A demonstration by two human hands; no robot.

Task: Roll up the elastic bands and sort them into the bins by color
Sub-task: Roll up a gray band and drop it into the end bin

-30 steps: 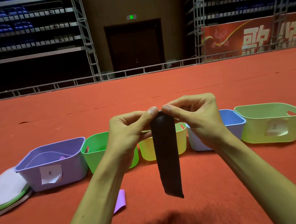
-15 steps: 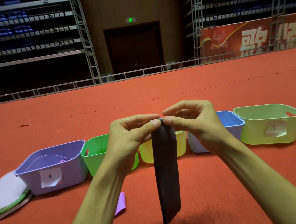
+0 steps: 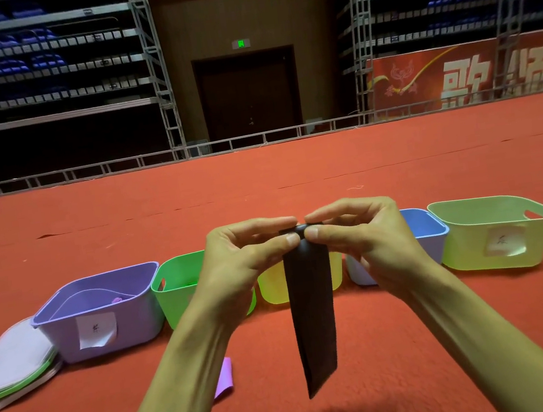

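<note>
The black elastic band (image 3: 314, 321) hangs in the air above the red carpet floor (image 3: 453, 337). Its long axis is vertical and its free end points down, with the top end curled over. The left grip (image 3: 240, 268) and right grip (image 3: 372, 244) both pinch that top end between thumb and fingertips, which nearly touch. Behind stands a row of bins: purple bin (image 3: 133, 324), green bin (image 3: 175, 298), yellow bin (image 3: 272, 288), blue bin (image 3: 425, 234) and pale green bin (image 3: 469, 249). A purple band (image 3: 224, 378) lies on the floor beside the left forearm.
</note>
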